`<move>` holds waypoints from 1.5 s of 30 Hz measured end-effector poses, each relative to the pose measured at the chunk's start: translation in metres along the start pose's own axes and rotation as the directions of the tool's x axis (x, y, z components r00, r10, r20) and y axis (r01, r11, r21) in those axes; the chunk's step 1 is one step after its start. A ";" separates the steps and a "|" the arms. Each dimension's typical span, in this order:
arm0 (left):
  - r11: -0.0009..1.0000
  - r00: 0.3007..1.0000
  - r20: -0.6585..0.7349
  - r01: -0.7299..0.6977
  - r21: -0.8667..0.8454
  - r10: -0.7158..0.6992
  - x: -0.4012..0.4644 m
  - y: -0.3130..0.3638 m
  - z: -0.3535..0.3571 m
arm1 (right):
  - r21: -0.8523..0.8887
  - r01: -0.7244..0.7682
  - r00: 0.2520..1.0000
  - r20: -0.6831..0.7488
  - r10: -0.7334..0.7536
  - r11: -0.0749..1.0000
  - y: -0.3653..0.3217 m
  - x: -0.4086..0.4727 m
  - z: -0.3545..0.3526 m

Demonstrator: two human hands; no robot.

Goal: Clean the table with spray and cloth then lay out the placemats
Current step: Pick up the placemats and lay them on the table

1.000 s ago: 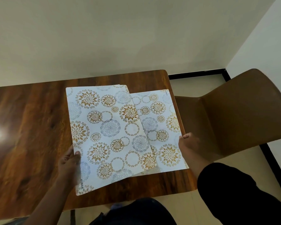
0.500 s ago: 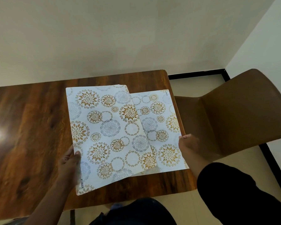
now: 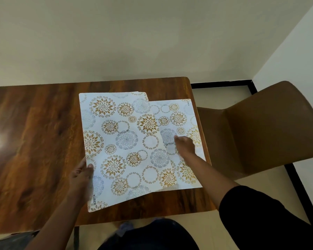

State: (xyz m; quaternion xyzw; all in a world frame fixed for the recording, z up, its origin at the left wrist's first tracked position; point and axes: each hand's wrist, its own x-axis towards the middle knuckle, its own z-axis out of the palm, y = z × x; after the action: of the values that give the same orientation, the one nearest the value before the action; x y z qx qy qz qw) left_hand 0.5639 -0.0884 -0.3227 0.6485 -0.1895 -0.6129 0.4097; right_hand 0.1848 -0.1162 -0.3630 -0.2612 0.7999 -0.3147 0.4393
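At seven o'clock the stack (image 3: pixel 123 145) of placemats is pinched at its near left edge by the left hand (image 3: pixel 82 175), thumb on top. At four o'clock the lower mat (image 3: pixel 184 120) is pressed flat onto the table (image 3: pixel 34 132) by the right hand (image 3: pixel 184 145), fingers fairly straight. The mats are judged thin, light, flexible and likely slippery on the glossy wood; an edge or corner is best taken. At two o'clock a chair (image 3: pixel 260 127) is seen.
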 end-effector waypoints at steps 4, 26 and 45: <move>1.000 1.000 0.014 -0.006 -0.010 0.006 0.000 0.000 -0.007 | 0.126 -0.068 0.943 0.332 0.023 0.990 -0.020 -0.020 0.015; 0.917 0.979 -0.029 -0.180 0.355 0.203 0.015 0.067 -0.134 | 0.287 -0.003 0.971 0.231 -0.067 0.958 -0.090 -0.131 0.125; 0.978 0.992 -0.104 0.055 -0.203 -0.077 -0.001 0.080 -0.243 | 0.429 -0.187 0.961 0.265 0.075 0.884 -0.161 -0.191 0.327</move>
State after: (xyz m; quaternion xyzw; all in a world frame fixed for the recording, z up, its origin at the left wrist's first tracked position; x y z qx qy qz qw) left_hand 0.8153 -0.0628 -0.2819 0.6431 -0.0823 -0.6052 0.4619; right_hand 0.5820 -0.1804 -0.2778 -0.1337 0.6619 -0.4265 0.6017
